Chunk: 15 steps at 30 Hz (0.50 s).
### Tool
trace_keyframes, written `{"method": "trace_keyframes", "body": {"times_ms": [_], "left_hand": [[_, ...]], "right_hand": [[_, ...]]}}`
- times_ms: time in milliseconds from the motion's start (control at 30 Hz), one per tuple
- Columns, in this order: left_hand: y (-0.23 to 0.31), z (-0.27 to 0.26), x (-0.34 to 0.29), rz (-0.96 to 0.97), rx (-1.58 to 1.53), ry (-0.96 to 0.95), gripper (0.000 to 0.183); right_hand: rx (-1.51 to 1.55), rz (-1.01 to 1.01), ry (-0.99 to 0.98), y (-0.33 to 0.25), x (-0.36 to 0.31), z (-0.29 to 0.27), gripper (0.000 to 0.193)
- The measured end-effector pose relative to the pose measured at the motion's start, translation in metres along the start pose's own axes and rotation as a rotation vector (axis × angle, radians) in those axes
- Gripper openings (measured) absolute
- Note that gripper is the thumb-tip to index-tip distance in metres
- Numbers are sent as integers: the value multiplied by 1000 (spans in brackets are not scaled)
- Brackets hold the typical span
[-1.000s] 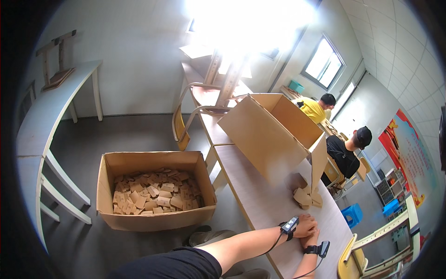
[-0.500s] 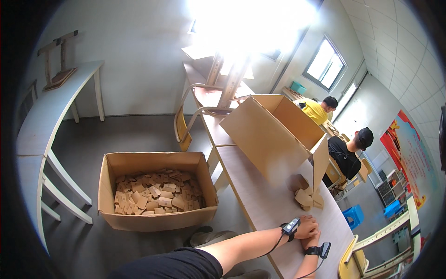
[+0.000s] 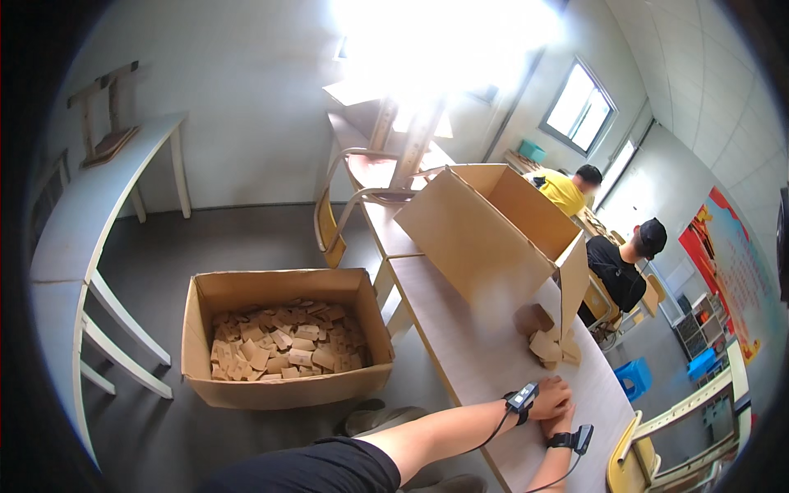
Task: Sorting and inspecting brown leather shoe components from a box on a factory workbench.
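Note:
My left hand (image 3: 551, 398) lies over my right hand (image 3: 561, 420) at the near part of the long table (image 3: 460, 345). The left fingers look curled over the right hand; what is inside them, if anything, is hidden. Most of the right fingers are covered. Both wrists carry a strapped black device with a cable. Just beyond the hands, several small folded brown cardboard pieces (image 3: 544, 349) form a loose pile. They lie beside a large cardboard box (image 3: 472, 238), tilted on the table with its opening facing up and right.
On the floor to the left stands an open carton (image 3: 288, 394) holding many small cardboard pieces. A chair (image 3: 329, 222) rests against the table's far part; another chair (image 3: 629, 452) is at right. Two people sit beyond the box. A white table (image 3: 74, 222) curves along the left.
The whole view has shifted slightly, so things appear a little farther right. My hands remain together in the same spot on the table.

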<state>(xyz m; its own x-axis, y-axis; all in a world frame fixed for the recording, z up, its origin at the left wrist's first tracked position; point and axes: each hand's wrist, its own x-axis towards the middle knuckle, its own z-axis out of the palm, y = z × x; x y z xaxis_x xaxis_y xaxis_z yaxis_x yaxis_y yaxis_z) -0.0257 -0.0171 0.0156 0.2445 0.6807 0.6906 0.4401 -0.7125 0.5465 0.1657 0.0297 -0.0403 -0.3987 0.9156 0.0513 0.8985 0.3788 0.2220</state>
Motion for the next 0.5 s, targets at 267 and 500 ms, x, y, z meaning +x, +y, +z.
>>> {"method": "trace_keyframes", "body": {"times_ms": [267, 500], "left_hand": [[-2, -3, 2, 22, -20, -31, 22], [0, -5, 4, 43, -40, -114, 26]], "right_hand": [[-7, -13, 20, 6, 1, 9, 63], [-101, -74, 173, 19, 6, 34, 62]]}}
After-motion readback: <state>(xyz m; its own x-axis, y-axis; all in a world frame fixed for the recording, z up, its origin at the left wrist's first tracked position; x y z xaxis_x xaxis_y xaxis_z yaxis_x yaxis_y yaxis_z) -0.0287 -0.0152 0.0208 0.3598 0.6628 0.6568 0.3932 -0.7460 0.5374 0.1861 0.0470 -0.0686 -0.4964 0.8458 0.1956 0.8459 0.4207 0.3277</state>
